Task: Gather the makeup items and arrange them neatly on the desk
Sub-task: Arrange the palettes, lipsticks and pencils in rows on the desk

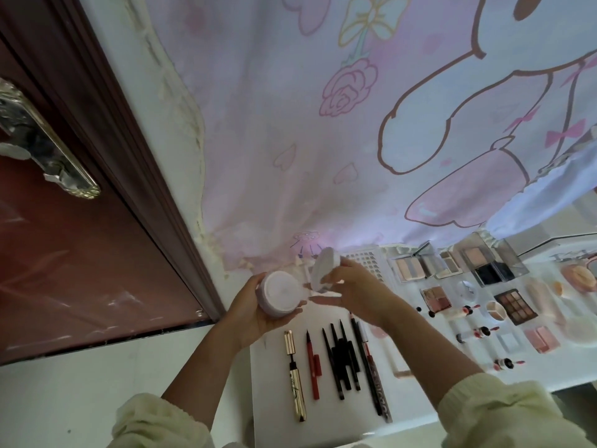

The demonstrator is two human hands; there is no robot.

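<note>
My left hand [255, 305] grips a round pale pink jar [279, 295] from below, its open top facing me, above the desk's far left corner. My right hand [355, 287] holds the jar's white lid [327, 263] tilted beside it, a little apart from the jar. Below them, on the white desk [277, 415], lie a gold mascara tube [294, 373], a red liner pen [312, 363] and several black pencils [342, 360] in a row. Eyeshadow palettes [515, 306], compacts [407, 268] and small red-capped lipsticks [481, 331] lie spread on the right.
A dark red door [80, 253] with a metal handle [42, 147] stands at the left. A pink cartoon curtain [323, 124] hangs behind the desk. A clear acrylic organiser [497, 257] stands at the back right, with powder puffs [578, 276] beside it.
</note>
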